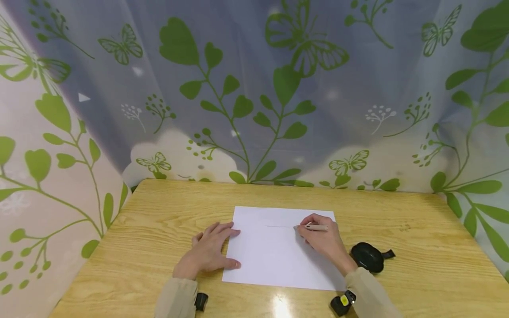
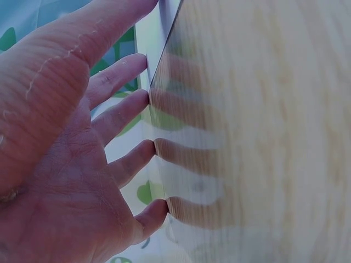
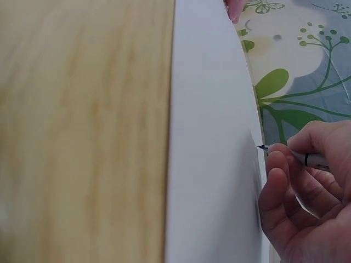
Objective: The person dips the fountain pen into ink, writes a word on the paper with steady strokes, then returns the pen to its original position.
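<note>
A white sheet of paper [image 1: 270, 256] lies on the wooden table, with one thin dark line [image 1: 278, 226] running across its upper part. My right hand [image 1: 324, 236] pinches a light-coloured pen [image 1: 318, 228], its dark tip at the line's right end. In the right wrist view the pen [image 3: 315, 160] sits between thumb and fingers, the tip at the paper [image 3: 214, 131]. My left hand [image 1: 210, 249] rests at the sheet's left edge with fingers spread, thumb and index fingertip over the paper. The left wrist view shows the left hand's fingertips [image 2: 159, 207] touching the tabletop.
A black oval case-like object with a short strap [image 1: 367, 257] lies right of the paper on the table [image 1: 417, 247]. A curtain with green leaves and butterflies [image 1: 246, 132] hangs behind the table and along its left side. Black wrist devices [image 1: 343, 303] sit at both sleeves.
</note>
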The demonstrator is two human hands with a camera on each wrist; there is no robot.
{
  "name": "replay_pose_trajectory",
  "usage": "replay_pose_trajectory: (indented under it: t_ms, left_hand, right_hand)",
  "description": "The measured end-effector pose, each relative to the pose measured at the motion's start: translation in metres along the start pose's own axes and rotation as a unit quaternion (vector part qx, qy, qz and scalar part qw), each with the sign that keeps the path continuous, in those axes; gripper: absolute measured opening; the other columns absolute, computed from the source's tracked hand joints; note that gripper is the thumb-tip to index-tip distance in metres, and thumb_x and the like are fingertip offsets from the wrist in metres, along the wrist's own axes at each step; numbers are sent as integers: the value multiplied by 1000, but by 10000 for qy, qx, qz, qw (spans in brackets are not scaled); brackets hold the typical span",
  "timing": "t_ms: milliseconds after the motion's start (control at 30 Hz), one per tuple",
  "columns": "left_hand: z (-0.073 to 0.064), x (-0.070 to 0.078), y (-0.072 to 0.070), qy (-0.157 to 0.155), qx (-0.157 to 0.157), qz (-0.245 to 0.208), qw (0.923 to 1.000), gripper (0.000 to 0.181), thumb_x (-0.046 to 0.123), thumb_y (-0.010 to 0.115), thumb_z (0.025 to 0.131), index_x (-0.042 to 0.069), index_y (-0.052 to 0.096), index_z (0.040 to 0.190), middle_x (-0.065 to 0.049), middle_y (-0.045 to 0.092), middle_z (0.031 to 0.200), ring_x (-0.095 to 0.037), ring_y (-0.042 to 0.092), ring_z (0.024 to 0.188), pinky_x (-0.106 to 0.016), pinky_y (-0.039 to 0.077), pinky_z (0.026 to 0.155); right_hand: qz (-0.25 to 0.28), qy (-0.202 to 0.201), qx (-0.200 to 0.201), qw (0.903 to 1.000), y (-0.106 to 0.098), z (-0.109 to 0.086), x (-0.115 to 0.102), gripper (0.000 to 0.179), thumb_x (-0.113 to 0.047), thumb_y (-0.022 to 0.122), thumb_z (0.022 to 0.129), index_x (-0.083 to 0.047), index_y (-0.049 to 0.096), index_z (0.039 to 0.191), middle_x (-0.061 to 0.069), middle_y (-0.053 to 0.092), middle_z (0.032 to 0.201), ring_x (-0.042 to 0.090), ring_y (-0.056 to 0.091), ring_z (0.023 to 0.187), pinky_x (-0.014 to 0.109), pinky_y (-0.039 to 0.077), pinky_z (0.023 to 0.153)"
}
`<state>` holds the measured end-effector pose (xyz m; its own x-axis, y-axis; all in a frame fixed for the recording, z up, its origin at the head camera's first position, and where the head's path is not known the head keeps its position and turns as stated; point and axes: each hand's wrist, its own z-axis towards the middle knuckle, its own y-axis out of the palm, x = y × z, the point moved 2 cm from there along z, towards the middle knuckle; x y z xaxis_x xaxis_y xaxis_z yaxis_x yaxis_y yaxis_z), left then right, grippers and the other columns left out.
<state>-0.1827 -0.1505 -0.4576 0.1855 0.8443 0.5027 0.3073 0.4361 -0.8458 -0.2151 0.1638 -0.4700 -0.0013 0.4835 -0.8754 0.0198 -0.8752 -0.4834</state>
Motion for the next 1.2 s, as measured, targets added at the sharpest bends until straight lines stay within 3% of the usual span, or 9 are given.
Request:
replay_pose_trajectory:
  t_ms: [1200]
  left_hand:
    - [2, -1, 0, 18, 0, -6, 10000, 78, 42, 89, 77, 25, 57, 145, 1, 39, 165, -39, 22, 156, -75, 21, 112]
  right_hand:
    - [-130, 112, -38, 9998, -9, -2, 5, 10, -18, 74, 92, -9, 70, 94, 10, 71, 72, 17, 63, 59, 26, 47, 50]
